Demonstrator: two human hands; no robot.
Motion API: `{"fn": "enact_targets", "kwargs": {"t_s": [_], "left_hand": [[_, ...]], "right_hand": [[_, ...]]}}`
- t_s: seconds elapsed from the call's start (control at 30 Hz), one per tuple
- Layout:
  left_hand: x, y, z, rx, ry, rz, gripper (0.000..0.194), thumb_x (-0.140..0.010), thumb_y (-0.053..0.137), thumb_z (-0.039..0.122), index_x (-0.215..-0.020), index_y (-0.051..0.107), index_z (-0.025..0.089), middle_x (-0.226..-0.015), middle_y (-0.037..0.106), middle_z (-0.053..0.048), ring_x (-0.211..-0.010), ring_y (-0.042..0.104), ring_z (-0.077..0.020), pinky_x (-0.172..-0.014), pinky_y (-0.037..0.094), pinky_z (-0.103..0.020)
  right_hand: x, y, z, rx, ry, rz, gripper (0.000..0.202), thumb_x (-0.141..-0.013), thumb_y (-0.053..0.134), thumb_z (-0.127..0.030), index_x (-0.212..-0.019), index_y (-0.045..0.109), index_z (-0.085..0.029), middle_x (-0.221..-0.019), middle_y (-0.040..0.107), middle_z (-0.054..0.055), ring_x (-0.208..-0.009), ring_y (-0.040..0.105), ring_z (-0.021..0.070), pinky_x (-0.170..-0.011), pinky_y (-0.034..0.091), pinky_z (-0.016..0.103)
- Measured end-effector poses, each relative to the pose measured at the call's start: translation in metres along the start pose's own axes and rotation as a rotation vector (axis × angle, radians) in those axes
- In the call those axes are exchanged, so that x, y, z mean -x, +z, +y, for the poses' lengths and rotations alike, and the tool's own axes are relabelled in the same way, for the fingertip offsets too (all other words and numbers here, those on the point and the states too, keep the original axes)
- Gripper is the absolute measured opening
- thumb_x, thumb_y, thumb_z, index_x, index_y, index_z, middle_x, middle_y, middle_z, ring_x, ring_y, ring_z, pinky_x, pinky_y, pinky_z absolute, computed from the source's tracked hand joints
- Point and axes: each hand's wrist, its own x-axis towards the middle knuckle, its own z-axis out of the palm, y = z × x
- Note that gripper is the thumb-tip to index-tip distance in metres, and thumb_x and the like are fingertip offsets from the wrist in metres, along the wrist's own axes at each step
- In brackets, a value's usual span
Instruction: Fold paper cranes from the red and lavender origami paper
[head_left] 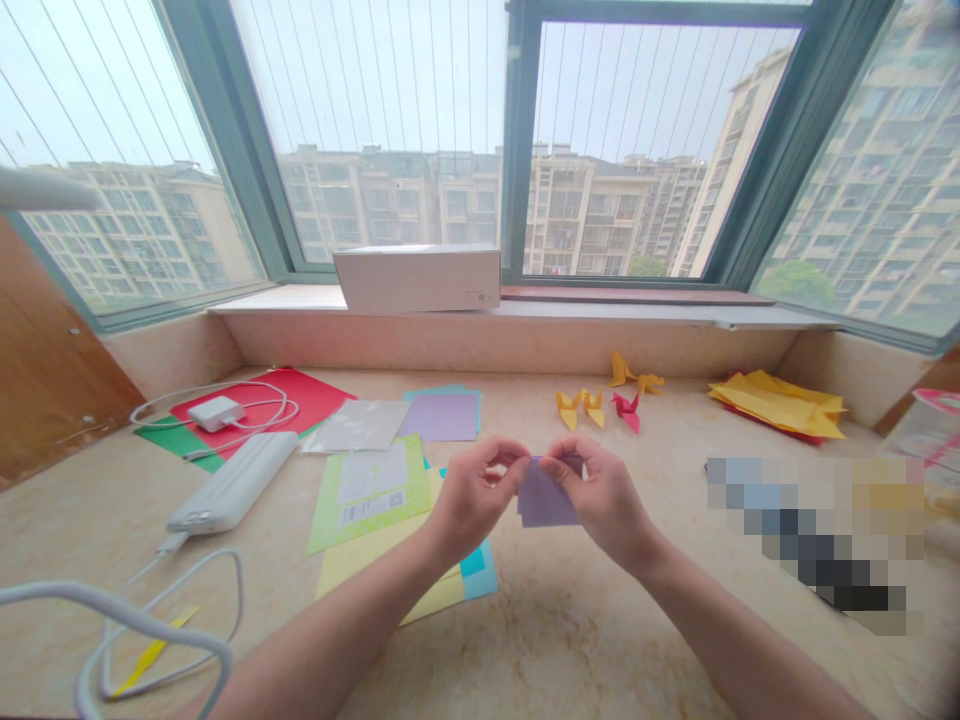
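Observation:
Between my two hands is a folded sheet of purple origami paper, held up over the stone-topped sill. My left hand pinches its upper left corner between thumb and fingertips. At the upper right edge, my right hand grips it with the thumb across the front. Behind the hands stand several small folded paper cranes, among them a yellow crane and a red crane. Left of my left hand lie a green patterned paper packet and pale yellow sheets.
At left are a white power strip, a charger with cables, and red paper. A purple sheet lies farther back. Yellow sheets are stacked at right, near a blurred-out object. A white box stands by the window.

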Motion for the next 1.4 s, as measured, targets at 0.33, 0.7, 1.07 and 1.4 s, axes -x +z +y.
{"fn": "enact_targets", "kwargs": {"t_s": [0.33,0.7,1.07,1.4], "left_hand": [[-0.001,0.000,0.001,0.119,-0.031,-0.014,0.019,-0.089,0.066,0.031,-0.086,0.070,0.013,-0.077,0.072,-0.005,-0.069,0.067,-0.0147,-0.066,0.057,-0.025],[0.001,0.002,0.001,0.185,-0.072,-0.113,0.028,-0.090,0.064,0.039,-0.081,0.068,0.012,-0.072,0.069,-0.004,-0.066,0.066,-0.0149,-0.063,0.060,-0.027],[-0.001,-0.001,-0.001,0.208,-0.096,-0.132,0.037,-0.087,0.066,0.047,-0.073,0.062,0.013,-0.063,0.064,-0.002,-0.057,0.064,-0.0133,-0.055,0.058,-0.025],[0.003,0.010,-0.006,0.409,-0.304,-0.369,0.046,-0.084,0.068,0.054,-0.100,0.065,0.011,-0.086,0.071,-0.009,-0.066,0.073,-0.0189,-0.057,0.057,-0.026]], "right_hand": [[-0.006,0.002,0.004,-0.410,0.078,0.092,0.035,-0.077,0.078,-0.040,-0.102,0.062,-0.021,-0.077,0.070,0.002,-0.070,0.065,0.0167,-0.062,0.052,0.026],[-0.006,-0.002,0.000,-0.501,0.182,0.060,0.035,-0.080,0.075,-0.047,-0.099,0.067,-0.019,-0.086,0.077,0.008,-0.074,0.072,0.0195,-0.064,0.057,0.029],[-0.011,-0.007,-0.001,-0.448,0.262,-0.011,0.040,-0.079,0.074,-0.052,-0.098,0.071,-0.017,-0.079,0.076,0.006,-0.063,0.067,0.0162,-0.056,0.051,0.025],[-0.009,-0.003,0.001,-0.462,0.249,0.131,0.044,-0.078,0.072,-0.058,-0.093,0.068,-0.016,-0.076,0.073,0.006,-0.060,0.063,0.0169,-0.051,0.049,0.025]]}}
